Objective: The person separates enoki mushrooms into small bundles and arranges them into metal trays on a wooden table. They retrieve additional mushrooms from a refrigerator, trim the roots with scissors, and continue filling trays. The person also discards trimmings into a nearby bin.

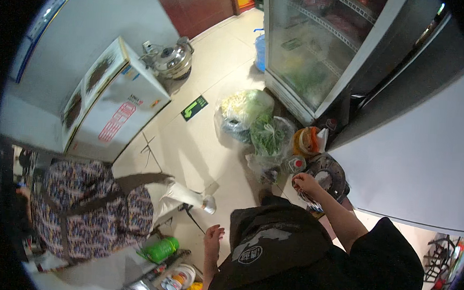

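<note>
My left hand (pixel 213 236) hangs beside my dark apron (pixel 275 243), its fingers loosely curled with nothing visible in them. My right hand (pixel 306 183) reaches forward with bent fingers, over the near edge of a dark round object (pixel 329 177), perhaps a stool or lid. Striped, thin items (pixel 310 201) show just below this hand; whether it grips them is unclear. Ahead of it stand a clear plastic bottle with a red cap (pixel 295 163) and a container with orange contents (pixel 307 141). Clear bags of leafy greens (pixel 267 137) and pale produce (pixel 244 106) rest on the tiles.
A glass-door refrigerator (pixel 301 57) rises beyond the bags, and a large white panel (pixel 414 156) flanks my right side. At left, a person in patterned clothing (pixel 92 212) stands near a white appliance (pixel 118 114). A green bottle-like object (pixel 160 250) lies near low shelving.
</note>
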A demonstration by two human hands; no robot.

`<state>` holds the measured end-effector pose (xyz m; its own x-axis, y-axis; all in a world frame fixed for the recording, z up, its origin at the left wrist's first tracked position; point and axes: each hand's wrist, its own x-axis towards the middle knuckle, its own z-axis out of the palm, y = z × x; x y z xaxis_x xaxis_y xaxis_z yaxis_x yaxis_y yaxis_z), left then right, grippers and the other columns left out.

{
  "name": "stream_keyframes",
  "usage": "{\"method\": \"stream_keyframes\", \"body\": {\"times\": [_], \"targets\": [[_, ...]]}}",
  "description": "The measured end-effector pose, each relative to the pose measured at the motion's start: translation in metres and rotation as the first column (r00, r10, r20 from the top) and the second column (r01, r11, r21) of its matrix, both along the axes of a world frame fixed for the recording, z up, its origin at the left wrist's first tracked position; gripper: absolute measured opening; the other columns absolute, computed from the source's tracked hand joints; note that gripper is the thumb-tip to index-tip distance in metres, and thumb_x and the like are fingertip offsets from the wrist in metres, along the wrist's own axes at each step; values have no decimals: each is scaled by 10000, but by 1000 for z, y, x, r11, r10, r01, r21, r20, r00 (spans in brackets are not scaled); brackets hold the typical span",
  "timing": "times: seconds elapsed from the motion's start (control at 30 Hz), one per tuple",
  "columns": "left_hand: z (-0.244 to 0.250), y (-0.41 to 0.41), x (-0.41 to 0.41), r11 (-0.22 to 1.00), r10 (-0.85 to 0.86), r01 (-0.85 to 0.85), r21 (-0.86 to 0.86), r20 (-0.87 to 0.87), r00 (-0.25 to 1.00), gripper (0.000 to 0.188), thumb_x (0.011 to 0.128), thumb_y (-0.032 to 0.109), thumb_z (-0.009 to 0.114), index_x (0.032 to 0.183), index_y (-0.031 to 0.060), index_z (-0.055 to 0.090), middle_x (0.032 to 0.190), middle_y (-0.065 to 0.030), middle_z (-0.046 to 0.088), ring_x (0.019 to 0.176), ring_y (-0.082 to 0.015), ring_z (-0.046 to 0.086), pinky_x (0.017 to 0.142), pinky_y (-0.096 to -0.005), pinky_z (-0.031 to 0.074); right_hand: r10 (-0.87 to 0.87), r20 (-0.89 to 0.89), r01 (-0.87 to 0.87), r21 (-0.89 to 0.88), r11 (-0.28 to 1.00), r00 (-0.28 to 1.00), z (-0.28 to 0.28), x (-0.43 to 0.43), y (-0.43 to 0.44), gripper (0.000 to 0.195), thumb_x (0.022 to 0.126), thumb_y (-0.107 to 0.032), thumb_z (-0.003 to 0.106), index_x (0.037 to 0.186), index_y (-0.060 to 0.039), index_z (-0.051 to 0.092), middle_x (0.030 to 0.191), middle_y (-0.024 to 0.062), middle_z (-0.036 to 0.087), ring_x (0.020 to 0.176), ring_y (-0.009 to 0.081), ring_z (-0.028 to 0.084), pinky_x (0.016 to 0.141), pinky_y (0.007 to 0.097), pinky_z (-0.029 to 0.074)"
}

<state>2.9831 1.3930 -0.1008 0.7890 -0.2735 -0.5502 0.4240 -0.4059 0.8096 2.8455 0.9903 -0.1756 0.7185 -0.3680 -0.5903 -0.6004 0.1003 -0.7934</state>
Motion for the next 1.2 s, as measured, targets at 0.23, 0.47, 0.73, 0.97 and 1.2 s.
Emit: {"method": "stream_keyframes", "body": {"times": [0.23,0.47,0.73,0.97,1.2], "targets": [[-21,-47,214,998,-23,28,62,-74,997,237,921,121,480,1112,-7,536,933,-91,640,788,-131,602,675,-260,465,-491,-7,491,-24,871,871,6,62,-55,321,960,-250,476,1121,9,576,932,130,641,757,198,624,694,333,507],[49,-180,465,921,-389,382,82,100,916,187,941,115,466,1060,-1,552,869,-71,635,727,-100,564,621,-208,438,-827,-57,826,-54,562,559,13,133,-2,205,936,-145,482,986,23,587,771,100,613,668,147,589,597,300,492],[159,-452,557,752,-578,635,-179,285,765,184,932,126,515,1080,23,551,963,-59,613,853,-109,564,751,-237,455,-694,-34,680,-171,713,719,72,248,36,236,907,-197,554,986,20,598,800,97,651,721,169,624,653,326,498],[182,-650,553,556,-641,746,-367,382,666,233,883,168,610,1074,42,566,944,-6,578,846,-85,517,727,-230,417,-703,-6,632,-432,644,711,119,342,-50,283,912,-240,540,1075,-14,593,960,177,648,885,300,633,750,403,492],[241,-871,544,364,-500,810,-460,637,587,475,854,263,674,1198,32,442,1044,-63,517,957,-154,495,855,-281,410,-828,92,793,-363,489,553,192,435,-80,300,938,-245,515,1114,-13,584,948,146,645,841,250,631,751,365,493]]}}
